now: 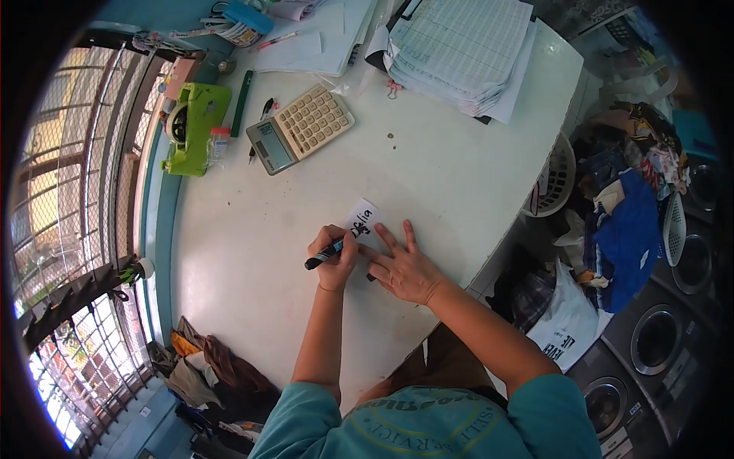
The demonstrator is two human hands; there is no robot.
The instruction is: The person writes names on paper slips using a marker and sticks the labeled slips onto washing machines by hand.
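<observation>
A small white paper slip (367, 212) with black handwriting lies on the white table (252, 222). My left hand (334, 252) is wrapped round a black marker (324, 256), its writing end over the slip's lower left part. My right hand (404, 268) lies on the table with its fingers spread, the fingertips at the slip's lower right edge. A small dark object (371, 278), perhaps the marker's cap, shows beside the right thumb; it is partly hidden.
Beyond the hands lie a calculator (312, 120), a green tape dispenser (200, 126), a green ruler-like strip (242, 103) and a thick stack of papers (459, 53). Right of the table are a basket (556, 180), piled clothes (627, 222) and front-loading machines (657, 338).
</observation>
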